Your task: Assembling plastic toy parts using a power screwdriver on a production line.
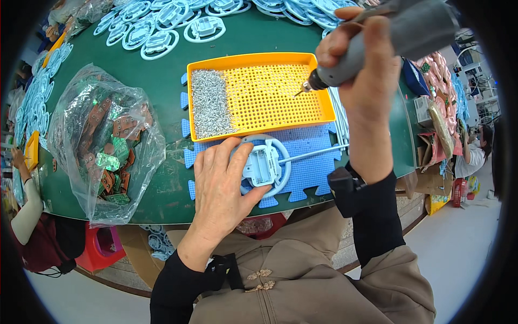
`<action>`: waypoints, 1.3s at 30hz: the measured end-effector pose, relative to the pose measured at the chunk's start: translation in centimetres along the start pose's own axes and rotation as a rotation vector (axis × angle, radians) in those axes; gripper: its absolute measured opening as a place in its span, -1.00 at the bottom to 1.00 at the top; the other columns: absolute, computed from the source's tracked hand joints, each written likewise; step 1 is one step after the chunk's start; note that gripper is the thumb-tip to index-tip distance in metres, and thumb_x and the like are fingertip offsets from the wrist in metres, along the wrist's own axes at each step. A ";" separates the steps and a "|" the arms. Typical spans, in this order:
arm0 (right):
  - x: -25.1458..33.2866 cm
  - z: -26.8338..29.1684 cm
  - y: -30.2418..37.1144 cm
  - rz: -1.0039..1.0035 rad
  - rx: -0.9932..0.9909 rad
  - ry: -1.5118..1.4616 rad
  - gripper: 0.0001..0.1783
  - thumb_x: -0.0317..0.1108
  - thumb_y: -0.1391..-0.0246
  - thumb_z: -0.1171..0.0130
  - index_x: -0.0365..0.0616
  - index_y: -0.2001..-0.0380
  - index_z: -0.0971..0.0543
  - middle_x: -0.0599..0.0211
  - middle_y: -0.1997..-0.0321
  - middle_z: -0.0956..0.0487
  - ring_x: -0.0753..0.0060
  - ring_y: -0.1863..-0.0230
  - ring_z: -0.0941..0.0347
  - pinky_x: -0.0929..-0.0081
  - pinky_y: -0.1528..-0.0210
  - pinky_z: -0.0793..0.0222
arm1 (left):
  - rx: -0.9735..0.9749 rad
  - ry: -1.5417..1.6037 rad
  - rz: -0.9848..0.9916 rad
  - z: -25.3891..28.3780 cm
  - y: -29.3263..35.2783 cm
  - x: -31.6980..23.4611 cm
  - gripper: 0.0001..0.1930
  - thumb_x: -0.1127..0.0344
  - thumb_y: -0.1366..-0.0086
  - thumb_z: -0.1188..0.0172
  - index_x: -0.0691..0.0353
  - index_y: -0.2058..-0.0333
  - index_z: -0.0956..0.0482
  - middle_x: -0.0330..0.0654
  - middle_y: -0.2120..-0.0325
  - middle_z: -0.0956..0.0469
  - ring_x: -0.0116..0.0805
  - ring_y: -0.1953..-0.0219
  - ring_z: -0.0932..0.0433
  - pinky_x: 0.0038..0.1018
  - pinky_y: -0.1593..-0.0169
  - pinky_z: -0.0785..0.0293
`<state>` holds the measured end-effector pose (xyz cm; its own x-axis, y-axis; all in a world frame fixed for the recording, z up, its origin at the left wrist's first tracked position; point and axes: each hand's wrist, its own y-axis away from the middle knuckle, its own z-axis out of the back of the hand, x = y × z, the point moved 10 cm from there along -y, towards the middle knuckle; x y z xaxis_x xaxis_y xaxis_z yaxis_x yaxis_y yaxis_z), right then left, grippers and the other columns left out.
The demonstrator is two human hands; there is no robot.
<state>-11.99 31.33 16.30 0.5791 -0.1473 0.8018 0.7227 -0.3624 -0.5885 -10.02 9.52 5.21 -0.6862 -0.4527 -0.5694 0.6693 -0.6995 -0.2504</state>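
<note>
My left hand [224,186] grips a light blue round plastic housing [265,164] from its left side, thumb at the near edge and fingers over the top. The housing has a ring and a battery compartment in the middle, and lies on a blue foam mat [313,148]. A thin light blue rod [315,153] reaches from it to the right. My right hand [364,70] is closed round a grey electric screwdriver [388,40]. Its bit [303,90] hangs over the right part of a yellow perforated tray [270,134], where small silver screws [210,102] are heaped at the left.
A clear plastic bag [145,178] of green and brown circuit boards [108,162] lies left on the green table [175,183]. Many light blue housings [205,29] are piled at the back. Light blue rods [339,116] lie right of the tray. Another person's arm [29,205] is at far left.
</note>
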 end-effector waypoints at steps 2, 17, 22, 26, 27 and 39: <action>2.2 -0.5 0.3 0.002 0.091 -0.009 -0.24 0.35 -0.25 0.04 -0.24 0.04 -0.49 0.45 0.51 -0.46 0.56 0.54 -0.37 0.54 0.43 -0.29 | 0.002 0.008 -0.008 -0.1 -0.2 -0.1 -0.22 0.25 0.19 -0.57 0.24 -0.08 -0.46 -0.05 -0.06 -0.39 -0.03 -0.10 -0.36 -0.17 -0.17 -0.23; 0.1 -4.7 7.0 -0.204 0.079 -0.042 -0.29 0.26 -0.19 -0.14 -0.28 0.07 -0.43 0.38 0.57 -0.45 0.52 0.59 -0.39 0.53 0.54 -0.33 | 0.016 -0.025 0.001 -0.2 -0.1 -0.2 -0.22 0.25 0.19 -0.56 0.23 -0.09 -0.45 -0.04 -0.07 -0.40 -0.02 -0.14 -0.36 -0.14 -0.21 -0.20; -0.3 -4.9 7.3 -0.255 0.056 -0.083 -0.34 0.19 -0.19 -0.19 -0.28 0.09 -0.43 0.37 0.56 -0.47 0.50 0.58 -0.40 0.53 0.54 -0.34 | 0.023 -0.029 -0.002 -0.2 -0.2 -0.2 -0.22 0.26 0.19 -0.56 0.22 -0.08 -0.45 -0.05 -0.07 -0.40 -0.03 -0.14 -0.36 -0.15 -0.22 -0.19; -0.8 -5.5 7.6 -0.252 0.100 -0.107 -0.43 0.08 -0.15 -0.29 -0.25 0.16 -0.42 0.36 0.57 -0.45 0.49 0.57 -0.40 0.55 0.55 -0.33 | 0.027 -0.028 0.000 -0.2 -0.2 -0.1 -0.22 0.25 0.19 -0.56 0.21 -0.08 -0.45 -0.06 -0.07 -0.40 -0.04 -0.14 -0.35 -0.15 -0.21 -0.19; -1.1 -5.5 7.6 -0.272 0.089 -0.125 -0.46 0.04 -0.13 -0.33 -0.23 0.19 -0.41 0.35 0.58 -0.45 0.49 0.57 -0.40 0.55 0.56 -0.33 | 0.028 -0.027 0.000 -0.2 -0.2 -0.1 -0.22 0.25 0.18 -0.56 0.21 -0.08 -0.45 -0.06 -0.07 -0.40 -0.04 -0.13 -0.35 -0.15 -0.21 -0.19; -2.8 -7.0 7.0 -0.295 0.266 -0.238 -0.58 -0.12 -0.11 -0.33 -0.21 0.30 -0.38 0.34 0.68 -0.39 0.51 0.68 -0.31 0.57 0.65 -0.25 | 0.027 -0.016 -0.010 -0.1 -0.5 -0.1 -0.19 0.20 0.20 -0.58 0.20 -0.10 -0.45 -0.07 -0.07 -0.38 -0.07 -0.11 -0.34 -0.13 -0.15 -0.17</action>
<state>-11.24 22.75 10.66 0.3821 0.1536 0.9113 0.9234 -0.1037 -0.3696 -10.23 10.01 5.30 -0.6974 -0.4545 -0.5540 0.6548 -0.7183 -0.2350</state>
